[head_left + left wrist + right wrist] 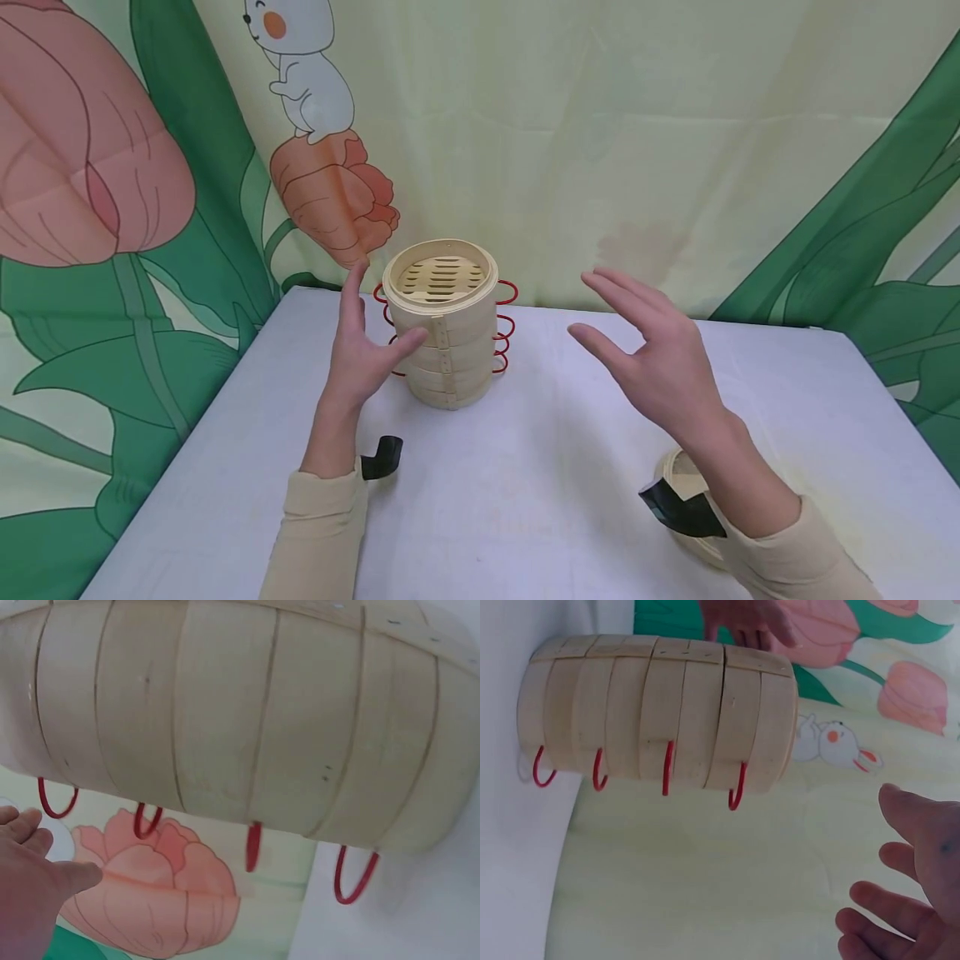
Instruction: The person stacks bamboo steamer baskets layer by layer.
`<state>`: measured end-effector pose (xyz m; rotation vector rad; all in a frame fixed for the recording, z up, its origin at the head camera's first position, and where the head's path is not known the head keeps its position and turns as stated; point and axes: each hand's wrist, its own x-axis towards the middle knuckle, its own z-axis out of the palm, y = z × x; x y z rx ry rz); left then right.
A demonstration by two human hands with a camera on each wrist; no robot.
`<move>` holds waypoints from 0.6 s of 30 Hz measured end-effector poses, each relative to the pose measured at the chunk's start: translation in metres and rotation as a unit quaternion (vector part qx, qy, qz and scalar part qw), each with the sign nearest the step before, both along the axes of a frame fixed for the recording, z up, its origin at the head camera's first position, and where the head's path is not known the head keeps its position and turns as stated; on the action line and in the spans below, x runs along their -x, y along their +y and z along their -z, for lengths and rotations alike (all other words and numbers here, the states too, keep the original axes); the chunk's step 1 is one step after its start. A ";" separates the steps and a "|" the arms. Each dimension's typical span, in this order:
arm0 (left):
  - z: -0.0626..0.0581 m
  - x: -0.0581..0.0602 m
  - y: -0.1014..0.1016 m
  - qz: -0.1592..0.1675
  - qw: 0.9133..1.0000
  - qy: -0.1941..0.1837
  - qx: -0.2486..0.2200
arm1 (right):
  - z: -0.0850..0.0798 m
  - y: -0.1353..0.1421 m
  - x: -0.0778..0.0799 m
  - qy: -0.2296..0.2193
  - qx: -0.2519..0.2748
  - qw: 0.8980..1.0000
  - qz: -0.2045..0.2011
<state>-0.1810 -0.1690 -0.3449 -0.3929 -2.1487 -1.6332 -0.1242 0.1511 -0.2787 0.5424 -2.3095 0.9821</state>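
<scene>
A stack of several round bamboo steamer baskets (450, 350) stands upright near the table's back edge, red loop handles on both sides and a slatted base visible inside the top one. At its left side is my left hand (363, 346), fingers raised and thumb spread, overlapping the stack in the head view. Whether it touches the bamboo cannot be told there; in the left wrist view the hand (37, 862) looks apart from it. My right hand (660, 358) hovers right of the stack, thumb and fingers spread, holding nothing. The right wrist view shows a gap between this hand (922, 877) and the baskets (660, 712).
Another round bamboo piece (686, 475) lies at the table's front right, partly hidden under my right forearm. The white-covered table (510, 517) ends at a printed curtain (562, 150) behind the stack. Black bands (382, 458) stick out at both wrists.
</scene>
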 end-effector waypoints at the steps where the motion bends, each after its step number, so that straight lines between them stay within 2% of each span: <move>1: -0.002 0.000 0.001 -0.001 1.000 -0.003 0.002 | 0.000 0.001 -0.002 0.001 0.001 1.000 0.003; 8: -0.011 0.004 0.009 0.000 1.000 -0.006 0.021 | 0.004 0.011 -0.010 0.020 0.008 0.999 0.025; 18: -0.015 0.007 0.016 0.009 0.998 -0.022 0.060 | 0.017 0.030 -0.022 0.038 0.004 0.998 0.045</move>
